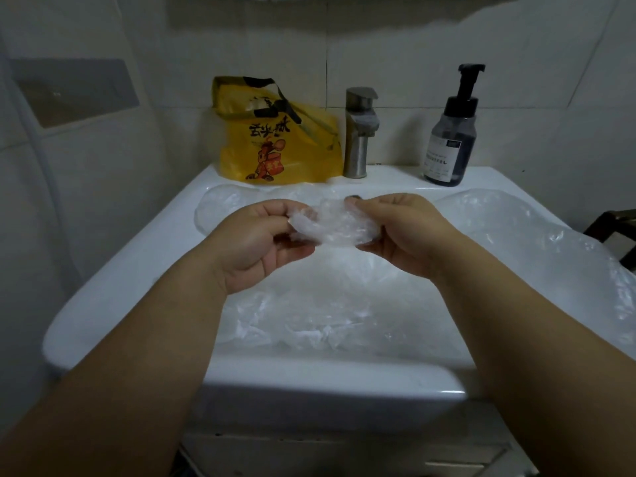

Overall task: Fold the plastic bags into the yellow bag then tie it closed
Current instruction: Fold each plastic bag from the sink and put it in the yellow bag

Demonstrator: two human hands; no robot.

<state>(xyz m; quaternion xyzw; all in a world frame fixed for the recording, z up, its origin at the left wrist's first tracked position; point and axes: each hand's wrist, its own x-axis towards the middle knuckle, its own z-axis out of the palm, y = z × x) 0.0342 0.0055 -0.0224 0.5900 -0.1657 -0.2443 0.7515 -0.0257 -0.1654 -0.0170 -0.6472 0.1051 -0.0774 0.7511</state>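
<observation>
Both hands hold one small folded plastic bag [335, 227] above the middle of the washbasin [113, 290]. The left hand [261, 242] pinches its left end between thumb and curled fingers, and the right hand [406, 232] grips its right end with fingers curled over the top. Loose clear plastic bags [309, 315] lie crumpled in the bowl and over the basin's right edge. The yellow bag [275, 142] stands slumped on the back edge, just left of the faucet [359, 132]. A soap pump bottle [451, 132] stands at the back right corner.
</observation>
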